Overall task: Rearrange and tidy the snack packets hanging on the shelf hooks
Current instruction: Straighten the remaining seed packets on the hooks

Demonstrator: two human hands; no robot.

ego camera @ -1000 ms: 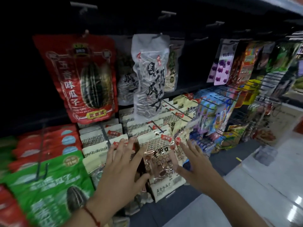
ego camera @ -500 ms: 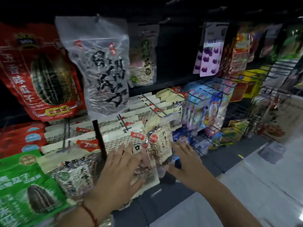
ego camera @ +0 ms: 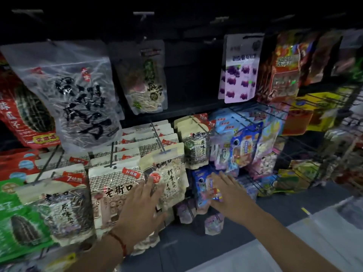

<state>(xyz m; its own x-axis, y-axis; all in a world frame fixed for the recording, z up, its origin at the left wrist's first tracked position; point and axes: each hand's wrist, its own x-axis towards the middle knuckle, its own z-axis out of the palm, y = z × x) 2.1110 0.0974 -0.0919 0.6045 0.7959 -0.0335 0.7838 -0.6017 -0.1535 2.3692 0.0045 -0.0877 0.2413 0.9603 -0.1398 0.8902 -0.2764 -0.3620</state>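
Rows of cream seed packets [ego camera: 117, 179] hang on black hooks [ego camera: 157, 134] in the lower middle of the shelf. My left hand [ego camera: 141, 209] lies flat with straight fingers on the front cream packets, its fingertips on a pale seed packet [ego camera: 170, 183]. My right hand [ego camera: 229, 195] reaches with straight fingers onto a blue packet [ego camera: 202, 185] low on the shelf, just right of the cream rows. A large clear packet with black writing [ego camera: 78, 95] hangs above, beside a smaller seed packet [ego camera: 147, 79].
A red melon-seed bag [ego camera: 23, 114] and green bags [ego camera: 17, 222] hang at the left. Blue and purple candy packets [ego camera: 245, 144], a white packet with purple sweets [ego camera: 239, 71] and red and yellow packets [ego camera: 284, 71] fill wire hooks to the right. Grey floor [ego camera: 294, 242] lies below.
The view has swung right along the shelf. My left hand slid right onto the pale seed packet, and my right hand moved from the cream packets onto the blue packet.
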